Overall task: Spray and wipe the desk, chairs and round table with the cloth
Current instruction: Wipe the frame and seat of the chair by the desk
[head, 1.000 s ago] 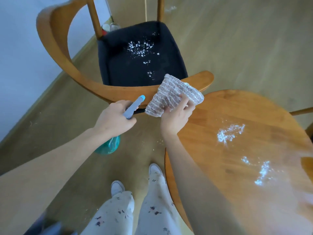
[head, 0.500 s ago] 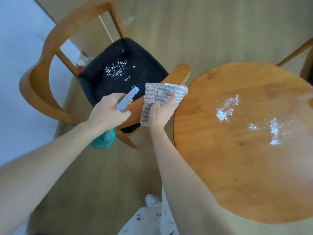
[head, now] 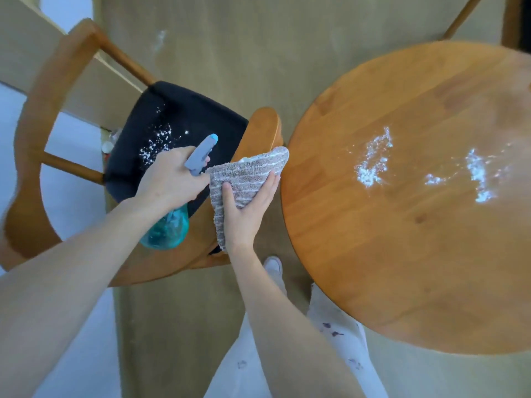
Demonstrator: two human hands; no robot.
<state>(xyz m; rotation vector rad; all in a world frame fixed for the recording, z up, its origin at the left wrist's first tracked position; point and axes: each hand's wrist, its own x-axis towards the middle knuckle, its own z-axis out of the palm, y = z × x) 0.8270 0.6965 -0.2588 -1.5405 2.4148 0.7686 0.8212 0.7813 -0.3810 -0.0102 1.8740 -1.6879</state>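
My left hand (head: 172, 179) grips a teal spray bottle (head: 168, 229) by its grey trigger head, above the wooden chair (head: 31, 156). Its dark seat cushion (head: 184, 110) carries white foam specks. My right hand (head: 247, 208) lies flat on a grey-and-white striped cloth (head: 247, 170), pressing it onto the chair's curved wooden armrest (head: 263, 124). To the right stands the round wooden table (head: 402, 254), with two patches of white foam (head: 373, 162) on its top.
Another chair's wooden frame (head: 465, 15) shows at the top right behind the table. A white wall (head: 71, 196) runs down the left, with small objects (head: 110, 142) on the floor under the chair. My legs and shoe (head: 273, 264) stand between chair and table.
My view has swung further over the chair and table. The right hand has slid the cloth along the armrest, and the left hand has kept the bottle beside it.
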